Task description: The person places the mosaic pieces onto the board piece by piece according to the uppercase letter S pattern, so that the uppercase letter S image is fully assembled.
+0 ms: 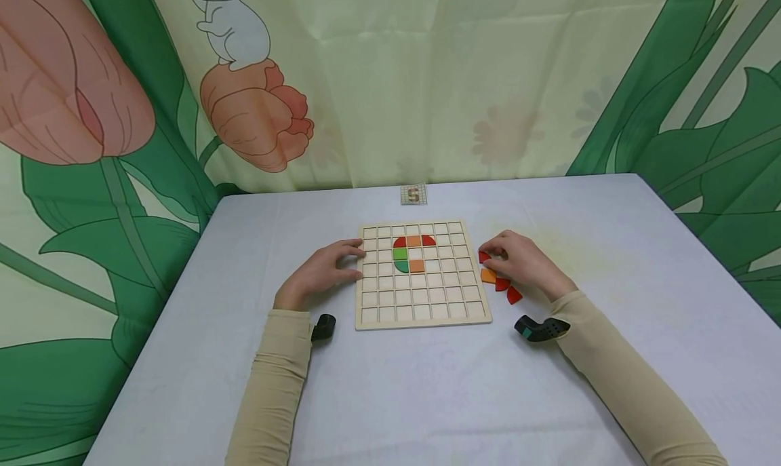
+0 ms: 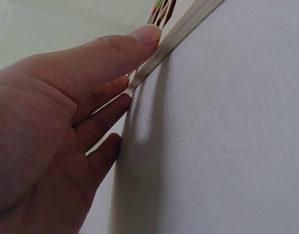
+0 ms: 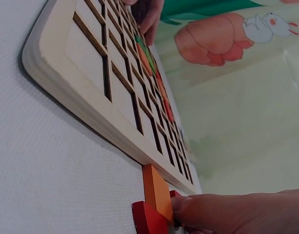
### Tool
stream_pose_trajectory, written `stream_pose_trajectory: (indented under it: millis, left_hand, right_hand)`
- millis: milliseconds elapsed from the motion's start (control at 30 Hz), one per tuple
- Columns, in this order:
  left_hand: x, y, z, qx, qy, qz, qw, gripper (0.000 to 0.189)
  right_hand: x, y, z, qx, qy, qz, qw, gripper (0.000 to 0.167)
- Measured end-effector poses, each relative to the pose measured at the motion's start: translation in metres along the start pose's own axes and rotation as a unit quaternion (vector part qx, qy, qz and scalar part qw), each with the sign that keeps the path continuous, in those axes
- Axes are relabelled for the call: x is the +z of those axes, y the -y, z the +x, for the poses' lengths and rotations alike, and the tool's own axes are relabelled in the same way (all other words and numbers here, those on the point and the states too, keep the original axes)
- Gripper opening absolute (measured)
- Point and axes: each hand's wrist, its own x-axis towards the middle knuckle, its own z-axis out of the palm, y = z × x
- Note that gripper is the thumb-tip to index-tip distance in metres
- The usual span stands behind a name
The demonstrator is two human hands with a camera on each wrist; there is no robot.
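A wooden grid board (image 1: 396, 315) lies flat on the table. Several of its cells hold colored pieces: a red quarter-circle (image 1: 399, 242), an orange square (image 1: 413, 241), another red quarter-circle (image 1: 428, 240), a light green square (image 1: 399, 254), a dark green quarter-circle (image 1: 401, 266) and a second orange square (image 1: 417, 266). My left hand (image 1: 323, 268) rests against the board's left edge, thumb and fingers extended. Just off the right edge, my right hand (image 1: 526, 259) pinches a red piece (image 1: 484, 256), partly hidden by the fingers. Below it lie a loose orange piece (image 1: 488, 276) and two red quarter-circles (image 1: 514, 294).
Behind the board, a small pattern card (image 1: 413, 195) lies near the far edge of the white-covered table (image 1: 421, 398). A printed curtain (image 1: 390, 79) hangs beyond it. Black wrist devices (image 1: 542, 329) sit by both sleeves.
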Motion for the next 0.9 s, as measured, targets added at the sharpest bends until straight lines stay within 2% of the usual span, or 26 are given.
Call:
stream_pose_trajectory:
  millis: [567, 900]
  left_hand:
    - [0.0004, 0.0017, 0.0001, 0.002, 0.000, 0.002, 1.0000, 0.045]
    - [0.0000, 0.0012, 0.0001, 0.004, -0.001, -0.002, 1.0000, 0.045]
  right_hand:
    - [0.0010, 0.0020, 0.0000, -0.002, -0.011, -0.009, 0.9999, 0.027]
    - [-0.0012, 0.0026, -0.0002, 0.002, 0.000, 0.002, 1.0000, 0.028]
